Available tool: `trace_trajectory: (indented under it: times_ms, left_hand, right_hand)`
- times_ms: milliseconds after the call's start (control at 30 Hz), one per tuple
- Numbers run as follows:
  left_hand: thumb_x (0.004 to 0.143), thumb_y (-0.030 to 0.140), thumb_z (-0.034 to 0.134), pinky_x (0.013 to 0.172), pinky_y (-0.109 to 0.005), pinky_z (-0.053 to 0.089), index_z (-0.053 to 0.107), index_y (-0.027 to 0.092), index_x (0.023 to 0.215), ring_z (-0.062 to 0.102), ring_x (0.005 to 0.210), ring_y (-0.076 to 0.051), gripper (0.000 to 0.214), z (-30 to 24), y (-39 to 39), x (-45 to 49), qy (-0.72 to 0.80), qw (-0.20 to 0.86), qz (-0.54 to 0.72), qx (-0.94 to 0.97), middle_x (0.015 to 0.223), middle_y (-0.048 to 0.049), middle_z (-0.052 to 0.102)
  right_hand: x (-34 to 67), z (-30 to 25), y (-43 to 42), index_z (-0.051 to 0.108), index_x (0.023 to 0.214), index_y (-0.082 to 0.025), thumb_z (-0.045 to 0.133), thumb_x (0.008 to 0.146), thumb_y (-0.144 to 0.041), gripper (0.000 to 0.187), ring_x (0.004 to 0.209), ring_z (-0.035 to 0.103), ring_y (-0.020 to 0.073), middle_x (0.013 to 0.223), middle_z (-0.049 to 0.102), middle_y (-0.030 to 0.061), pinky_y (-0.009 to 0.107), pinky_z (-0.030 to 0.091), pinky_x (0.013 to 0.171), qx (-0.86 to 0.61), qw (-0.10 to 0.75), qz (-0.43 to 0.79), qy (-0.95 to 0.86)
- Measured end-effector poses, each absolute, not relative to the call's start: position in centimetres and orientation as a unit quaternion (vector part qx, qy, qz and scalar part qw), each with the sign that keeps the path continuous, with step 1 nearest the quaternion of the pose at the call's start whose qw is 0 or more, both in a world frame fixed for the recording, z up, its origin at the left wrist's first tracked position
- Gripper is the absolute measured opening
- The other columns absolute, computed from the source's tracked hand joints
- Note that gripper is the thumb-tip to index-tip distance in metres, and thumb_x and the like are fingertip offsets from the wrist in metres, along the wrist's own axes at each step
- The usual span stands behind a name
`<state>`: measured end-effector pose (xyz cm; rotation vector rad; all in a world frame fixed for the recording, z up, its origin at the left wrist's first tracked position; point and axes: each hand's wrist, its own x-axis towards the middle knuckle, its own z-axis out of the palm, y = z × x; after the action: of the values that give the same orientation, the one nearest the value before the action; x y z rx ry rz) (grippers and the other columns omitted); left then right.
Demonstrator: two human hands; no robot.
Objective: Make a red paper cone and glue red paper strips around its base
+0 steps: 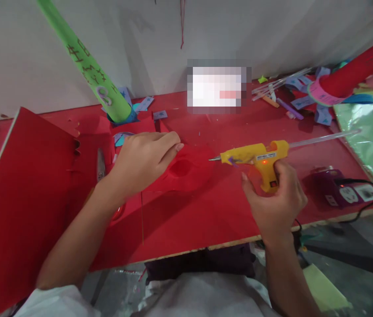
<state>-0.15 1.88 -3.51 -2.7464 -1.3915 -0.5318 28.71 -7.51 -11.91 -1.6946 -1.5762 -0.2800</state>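
Standing left of the held glue gun (247, 154), a tube (98, 70) bears "B" (103, 95).

Looks like a craft workshop, or a craft corner in a larger room; hard to tell which. Suggests it with a rough-edged red desk (226, 211) set along a plain pale wall (259, 26) and strewn with supplies: a yellow glue gun (245, 155) with its lamp lit, clear glue sticks (287, 82), scissors (101, 165), patterned strips (145, 104), shiny green film (361, 145). Points the same way with handmade pieces: a green tube (97, 72) with hand-drawn lettering, a red tube (361, 61) in a pink collar (328, 91), red paper (202, 171). Includes a purple socket box (333, 189) near the desk's front edge, and below, a grey floor (371, 229).
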Motion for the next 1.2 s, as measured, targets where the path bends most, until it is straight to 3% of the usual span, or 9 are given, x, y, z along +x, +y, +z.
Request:
trace_trajectory:
  times_ms: [133,400,700,1200]
  left_hand:
    - [0.11,0.03,0.045,0.059,-0.033,0.028,0.068,0.019,0.097,0.059,0.067,-0.017,0.029,-3.3,1.8,-0.2,-0.436,0.012,-0.183,-0.881,0.077,-0.0026,0.069]
    - [0.109,0.031,0.044,0.061,-0.032,0.032,0.07,0.021,0.096,0.059,0.066,-0.018,0.032,-3.2,1.7,-0.1,-0.443,0.003,-0.183,-0.878,0.076,-0.0036,0.069]
    - [0.108,0.033,0.042,0.06,-0.032,0.034,0.071,0.023,0.097,0.061,0.067,-0.019,0.033,-2.6,1.6,-0.1,-0.453,0.0,-0.168,-0.875,0.078,-0.0044,0.071]
    - [0.109,0.032,0.043,0.06,-0.033,0.031,0.071,0.022,0.095,0.058,0.065,-0.019,0.032,-2.7,1.5,0.0,-0.45,0.004,-0.166,-0.878,0.073,-0.0038,0.067]
  right_hand:
    - [27.1,-11.5,-6.4,0.062,0.122,-0.021,0.08,0.089,-0.041,0.042,0.085,0.074,0.0263,0.101,0.074,0.0094,0.036,0.058,0.074,-0.643,0.395,-0.127,-0.643]
    - [25.5,-10.6,-5.5,0.058,0.13,-0.021,0.078,0.091,-0.039,0.047,0.093,0.077,0.0279,0.104,0.075,0.0088,0.036,0.059,0.072,-0.614,0.369,-0.167,-0.677]
    - [25.4,-10.2,-5.6,0.058,0.133,-0.022,0.074,0.093,-0.031,0.044,0.098,0.076,0.0283,0.108,0.075,0.011,0.037,0.061,0.079,-0.607,0.344,-0.133,-0.704]
    - [26.0,-10.6,-5.8,0.06,0.132,-0.023,0.072,0.09,-0.023,0.043,0.095,0.075,0.0263,0.108,0.074,0.0095,0.038,0.062,0.082,-0.58,0.38,-0.132,-0.709]
